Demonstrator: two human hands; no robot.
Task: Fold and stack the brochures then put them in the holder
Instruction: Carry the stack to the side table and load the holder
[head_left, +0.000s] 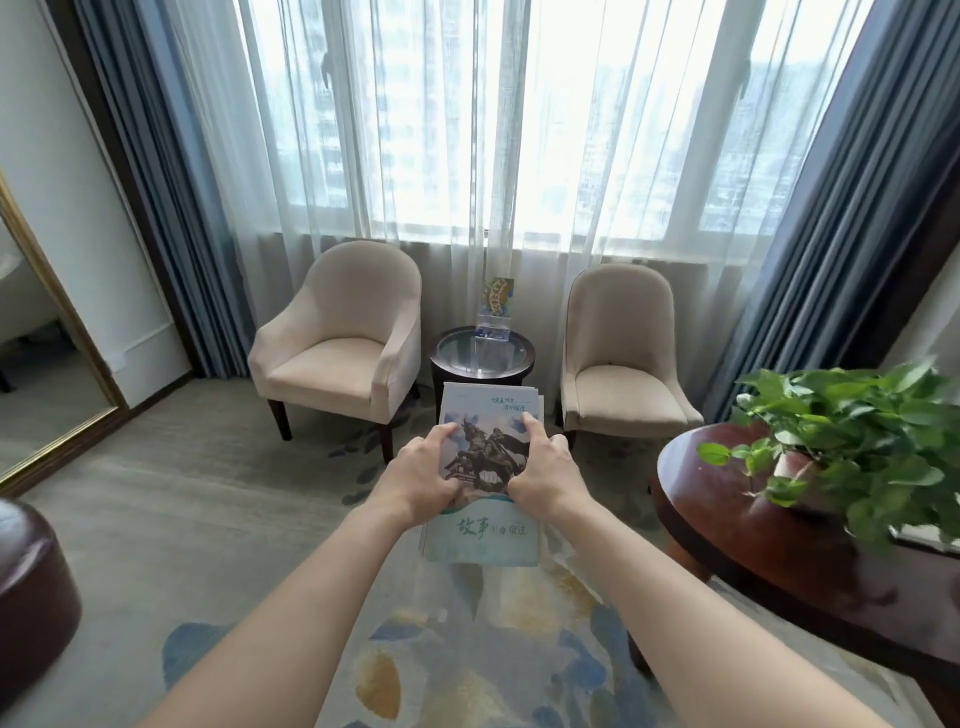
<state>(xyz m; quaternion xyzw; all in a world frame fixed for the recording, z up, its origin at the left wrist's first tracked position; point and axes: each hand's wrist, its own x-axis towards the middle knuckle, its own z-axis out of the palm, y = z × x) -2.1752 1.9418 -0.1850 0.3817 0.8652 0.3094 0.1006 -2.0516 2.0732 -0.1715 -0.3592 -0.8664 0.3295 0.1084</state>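
A stack of folded brochures (485, 535), pale blue with a horseman statue on the cover, hangs in mid-air in front of me. My left hand (421, 478) grips its left edge, thumb on the cover. My right hand (543, 470) grips the right edge the same way. Farther off, a clear brochure holder (493, 319) with one colourful leaflet upright in it stands on a small round glass-topped side table (467, 358) by the window.
Two beige armchairs (343, 343) (621, 358) flank the side table. A dark round wooden table (753, 525) with a leafy potted plant (852, 436) is at my right. A dark leather seat (31, 587) sits at lower left, a gold-framed mirror (47, 364) beyond it. Patterned carpet lies underfoot.
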